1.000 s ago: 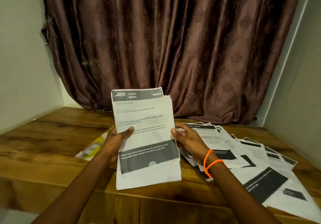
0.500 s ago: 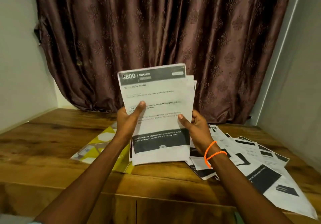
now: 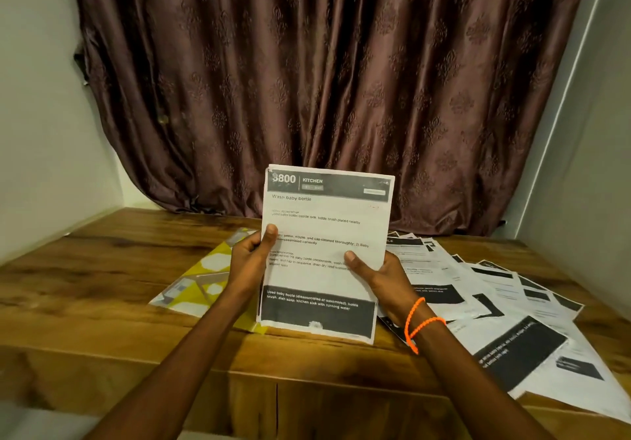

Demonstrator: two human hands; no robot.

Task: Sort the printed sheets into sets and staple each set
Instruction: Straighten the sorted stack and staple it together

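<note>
Seemingly mid-squaring, the set of sheets (image 3: pixel 324 251) stands upright with its lower edge on the wooden table (image 3: pixel 85 303), the left hand (image 3: pixel 249 262) gripping its left edge and the right hand (image 3: pixel 375 275) its right, each with a thumb over the printed face and fingers curled behind. If either grip loosens while the edges are tapped level, the pages could fan or slip out of line — and a staple would then fix them crooked, or a sheet could drop among the loose sheets (image 3: pixel 495 303) spread to the right and muddle the sets. No stapler or container shows in the head view — only a yellow folder (image 3: pixel 198 286) lying flat just left of the set, its contents hidden.
</note>
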